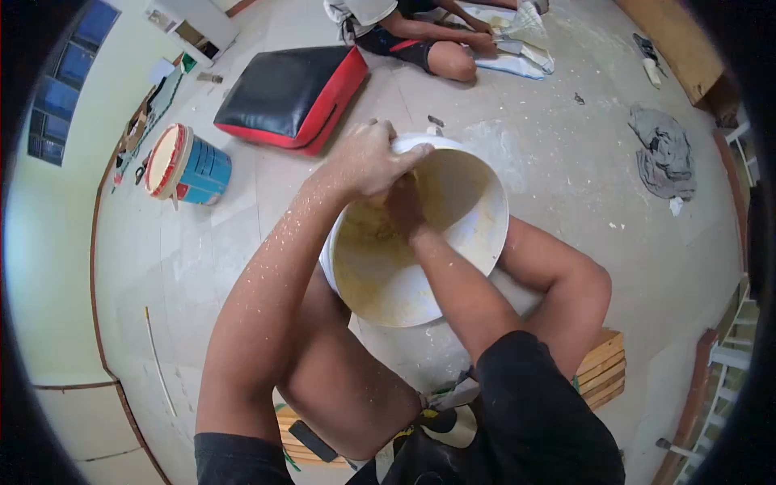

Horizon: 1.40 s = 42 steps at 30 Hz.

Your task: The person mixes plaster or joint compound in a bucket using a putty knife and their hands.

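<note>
Bucket (485,222) between the knees, cushion (279,93) beyond it, tub (202,170) to the left, cloth (664,152) right

left hand (376,160) gripping the white bucket's (420,234) rim, right hand (406,208) inside

Looks like smooth plastic on the white bucket (475,242), glossy on the black-and-red cushion (279,93), matt on the crumpled grey cloth (664,153), wooden on the slatted stool (603,369).
</note>
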Each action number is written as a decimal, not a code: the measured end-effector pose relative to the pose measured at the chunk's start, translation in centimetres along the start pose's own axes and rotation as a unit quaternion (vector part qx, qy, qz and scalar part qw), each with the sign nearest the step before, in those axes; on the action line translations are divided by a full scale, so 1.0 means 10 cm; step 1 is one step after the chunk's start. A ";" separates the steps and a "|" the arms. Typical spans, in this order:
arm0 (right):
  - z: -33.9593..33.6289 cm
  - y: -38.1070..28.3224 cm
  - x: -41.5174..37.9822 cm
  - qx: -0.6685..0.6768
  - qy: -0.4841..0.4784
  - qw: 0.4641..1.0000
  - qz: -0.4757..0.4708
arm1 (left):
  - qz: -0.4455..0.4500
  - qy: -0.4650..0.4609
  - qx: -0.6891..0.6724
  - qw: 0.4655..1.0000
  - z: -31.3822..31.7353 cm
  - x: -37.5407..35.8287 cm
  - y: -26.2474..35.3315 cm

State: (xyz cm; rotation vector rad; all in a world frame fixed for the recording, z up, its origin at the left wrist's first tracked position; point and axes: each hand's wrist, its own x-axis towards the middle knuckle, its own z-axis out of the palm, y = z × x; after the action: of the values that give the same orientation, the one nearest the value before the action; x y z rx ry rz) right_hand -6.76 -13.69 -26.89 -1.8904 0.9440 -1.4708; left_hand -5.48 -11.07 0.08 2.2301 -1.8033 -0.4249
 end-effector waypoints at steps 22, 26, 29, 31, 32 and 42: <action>-1.05 0.06 0.29 -0.331 -0.435 0.833 -0.090 | -0.034 -0.005 -0.018 0.999 -0.08 0.08 -0.03; -1.33 -0.25 0.41 -0.322 -0.590 0.725 -0.148 | -0.016 0.025 0.005 1.000 -0.05 0.13 -0.07; -1.52 -0.79 0.68 -0.318 -0.667 0.671 -0.067 | -0.059 -0.059 0.020 0.996 -0.11 0.14 0.02; -1.84 -0.97 0.63 -0.250 -0.577 0.776 -0.054 | -0.040 -0.015 0.021 0.999 -0.07 0.09 0.00; -1.98 -1.05 0.56 -0.197 -0.520 0.831 -0.007 | -0.039 0.017 0.039 0.998 -0.10 0.05 0.02; -3.13 -1.39 -0.80 -0.100 -0.396 0.908 0.096 | 0.018 0.062 0.081 0.995 0.01 -0.04 -0.11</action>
State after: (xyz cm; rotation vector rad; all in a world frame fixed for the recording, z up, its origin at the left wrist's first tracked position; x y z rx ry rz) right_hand -35.70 0.81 -13.07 -2.1787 0.8486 -0.4013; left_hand -4.61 -10.43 -0.34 2.2681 -1.8700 -0.1341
